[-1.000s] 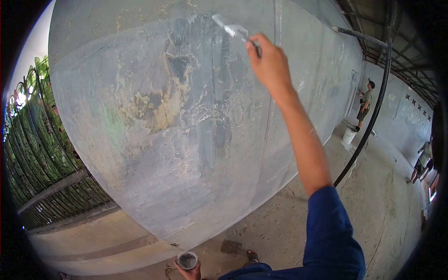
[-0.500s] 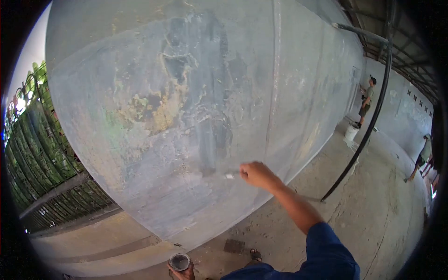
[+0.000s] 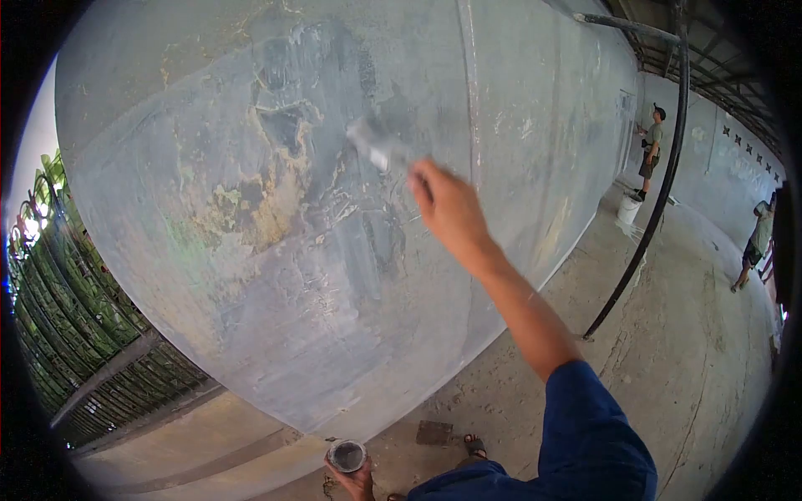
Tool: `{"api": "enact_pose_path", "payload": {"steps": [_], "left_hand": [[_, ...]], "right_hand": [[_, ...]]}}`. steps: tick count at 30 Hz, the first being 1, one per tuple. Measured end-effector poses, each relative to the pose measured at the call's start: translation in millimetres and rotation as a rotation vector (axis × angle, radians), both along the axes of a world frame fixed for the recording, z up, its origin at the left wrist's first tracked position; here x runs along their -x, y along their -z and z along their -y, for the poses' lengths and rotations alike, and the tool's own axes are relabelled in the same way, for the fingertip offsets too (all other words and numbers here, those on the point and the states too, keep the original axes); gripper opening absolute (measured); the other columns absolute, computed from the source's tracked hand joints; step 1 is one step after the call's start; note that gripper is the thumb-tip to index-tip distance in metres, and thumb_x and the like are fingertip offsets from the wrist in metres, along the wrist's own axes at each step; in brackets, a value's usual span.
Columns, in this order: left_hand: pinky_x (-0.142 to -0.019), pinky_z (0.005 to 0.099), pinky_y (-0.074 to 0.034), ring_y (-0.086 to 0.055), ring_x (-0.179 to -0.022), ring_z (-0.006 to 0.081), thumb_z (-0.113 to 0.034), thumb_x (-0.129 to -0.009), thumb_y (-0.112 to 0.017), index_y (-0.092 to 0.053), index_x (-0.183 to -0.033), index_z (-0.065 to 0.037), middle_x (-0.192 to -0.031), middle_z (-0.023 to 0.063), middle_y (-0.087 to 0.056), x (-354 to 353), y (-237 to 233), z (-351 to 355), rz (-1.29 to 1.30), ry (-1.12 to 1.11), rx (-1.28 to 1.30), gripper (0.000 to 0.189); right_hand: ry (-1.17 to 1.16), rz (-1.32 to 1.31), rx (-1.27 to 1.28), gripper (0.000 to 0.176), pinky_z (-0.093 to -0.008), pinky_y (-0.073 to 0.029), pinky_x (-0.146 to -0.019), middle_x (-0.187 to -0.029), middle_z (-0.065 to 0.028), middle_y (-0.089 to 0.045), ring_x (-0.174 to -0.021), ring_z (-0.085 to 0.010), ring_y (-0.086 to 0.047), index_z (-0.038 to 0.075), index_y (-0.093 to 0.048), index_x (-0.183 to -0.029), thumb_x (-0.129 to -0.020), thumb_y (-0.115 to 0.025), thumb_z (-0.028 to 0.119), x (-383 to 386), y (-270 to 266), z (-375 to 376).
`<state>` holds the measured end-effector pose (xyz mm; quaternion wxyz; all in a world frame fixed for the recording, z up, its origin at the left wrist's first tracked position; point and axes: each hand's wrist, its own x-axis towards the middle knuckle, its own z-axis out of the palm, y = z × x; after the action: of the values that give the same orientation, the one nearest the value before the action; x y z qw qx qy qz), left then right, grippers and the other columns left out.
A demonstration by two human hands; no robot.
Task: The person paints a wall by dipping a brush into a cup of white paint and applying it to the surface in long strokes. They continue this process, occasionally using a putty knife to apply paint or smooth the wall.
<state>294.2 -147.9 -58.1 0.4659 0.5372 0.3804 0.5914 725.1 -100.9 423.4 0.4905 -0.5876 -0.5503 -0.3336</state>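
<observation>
My right hand [image 3: 447, 204] is closed around the handle of a paintbrush [image 3: 376, 150], its bristles at the wall and smeared by motion. The grey wall [image 3: 418, 334] before me is patchy, with darker wet-looking streaks, peeling spots and yellowish and greenish stains. Low in the view, my left hand [image 3: 359, 483] grips a small round can [image 3: 347, 469] from the side. Grey paint shows inside the can, whose opening faces up.
A slanting dark pole [image 3: 643, 242] stands to the right. Beyond it one person [image 3: 652, 150] is up on a white bucket [image 3: 628, 210] at the wall; another person [image 3: 758, 242] stands farther right. A brick-like block [image 3: 434, 432] lies near my foot. Left is a metal fence [image 3: 75, 334].
My right hand has swept the brush upward along the wall. My left hand with the can has shifted slightly right and up in view, while the camera view has turned a little.
</observation>
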Motion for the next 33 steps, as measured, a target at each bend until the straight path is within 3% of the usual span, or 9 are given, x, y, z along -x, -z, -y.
{"api": "enact_pose_path", "payload": {"steps": [5,9,11,12,14,18,22,30,33], "left_hand": [[-0.100,0.0411,-0.049,-0.059,-0.112,0.0260,-0.010,-0.065,-0.087,-0.043,-0.138,-0.005,-0.121,0.0113,-0.057,-0.9,5.1,2.4,-0.130,-0.064,0.061,0.085],[-0.100,0.0406,-0.049,-0.060,-0.112,0.0274,-0.011,-0.066,-0.088,-0.043,-0.140,-0.005,-0.122,0.0122,-0.058,10.5,4.4,8.4,-0.070,-0.031,0.134,0.086],[-0.101,0.0408,-0.049,-0.060,-0.112,0.0277,-0.013,-0.068,-0.088,-0.042,-0.141,-0.004,-0.123,0.0125,-0.058,17.0,20.5,6.4,-0.014,-0.040,0.078,0.088],[-0.102,0.0410,-0.049,-0.060,-0.112,0.0270,-0.016,-0.069,-0.089,-0.042,-0.142,-0.004,-0.123,0.0124,-0.058,6.2,-21.5,15.6,-0.065,-0.054,0.115,0.088],[-0.102,0.0410,-0.048,-0.060,-0.112,0.0268,-0.016,-0.069,-0.090,-0.042,-0.142,-0.004,-0.123,0.0124,-0.058,12.0,-17.0,11.2,-0.099,-0.054,0.090,0.088],[-0.102,0.0408,-0.048,-0.060,-0.113,0.0266,-0.017,-0.069,-0.091,-0.043,-0.141,-0.005,-0.123,0.0126,-0.058,16.4,8.0,-4.0,-0.054,-0.070,0.086,0.088],[-0.103,0.0408,-0.051,-0.061,-0.118,0.0249,-0.007,-0.072,-0.092,-0.040,-0.146,-0.006,-0.132,0.0118,-0.059,21.9,8.4,-5.9,-0.219,-0.088,0.014,0.090],[-0.104,0.0421,-0.048,-0.060,-0.116,0.0272,-0.009,-0.068,-0.090,-0.041,-0.144,-0.005,-0.127,0.0126,-0.058,17.9,-6.0,5.1,-0.117,-0.100,0.049,0.090],[-0.104,0.0420,-0.048,-0.060,-0.116,0.0272,-0.008,-0.068,-0.089,-0.040,-0.145,-0.005,-0.127,0.0124,-0.058,20.4,-2.9,7.8,-0.092,-0.080,0.036,0.091]], "right_hand": [[0.028,-0.141,0.514,0.009,-0.0521,-0.055,-0.070,-0.085,-0.0169,-0.069,-0.080,-0.0405,-0.070,0.008,-0.060,-0.105,-0.105,-0.061,0.017,27.2,181.2,13.8],[-0.031,-0.196,0.753,0.010,-0.0526,-0.054,-0.068,-0.078,-0.0156,-0.068,-0.076,-0.0400,-0.070,0.008,-0.060,-0.101,-0.103,-0.063,0.017,21.5,248.2,23.7],[-0.055,-0.126,0.749,0.011,-0.0516,-0.053,-0.067,-0.076,-0.0150,-0.067,-0.074,-0.0395,-0.069,0.008,-0.060,-0.100,-0.103,-0.064,0.018,10.9,242.1,20.3],[-0.070,-0.111,0.693,0.012,-0.0509,-0.053,-0.066,-0.075,-0.0149,-0.067,-0.073,-0.0392,-0.069,0.008,-0.060,-0.100,-0.102,-0.064,0.019,3.9,220.7,11.9],[-0.057,-0.127,0.566,0.012,-0.0553,-0.053,-0.067,-0.077,-0.0182,-0.068,-0.075,-0.0425,-0.069,0.008,-0.059,-0.099,-0.101,-0.064,0.018,-0.8,144.7,5.3],[-0.050,-0.089,0.200,0.012,-0.0528,-0.054,-0.067,-0.081,-0.0171,-0.070,-0.078,-0.0411,-0.070,0.008,-0.059,-0.103,-0.103,-0.065,0.018,5.9,12.0,13.3],[-0.062,-0.045,-0.088,0.011,-0.0516,-0.054,-0.068,-0.086,-0.0156,-0.071,-0.080,-0.0397,-0.071,0.009,-0.059,-0.107,-0.103,-0.065,0.016,11.2,-10.6,8.3],[-0.032,-0.205,0.618,0.013,-0.0537,-0.055,-0.070,-0.085,-0.0158,-0.070,-0.081,-0.0398,-0.070,0.009,-0.060,-0.107,-0.101,-0.066,0.019,32.7,219.9,22.3],[-0.077,-0.208,0.806,0.012,-0.0520,-0.055,-0.069,-0.080,-0.0151,-0.070,-0.079,-0.0388,-0.071,0.008,-0.062,-0.104,-0.100,-0.067,0.019,17.2,239.9,26.5]]}}
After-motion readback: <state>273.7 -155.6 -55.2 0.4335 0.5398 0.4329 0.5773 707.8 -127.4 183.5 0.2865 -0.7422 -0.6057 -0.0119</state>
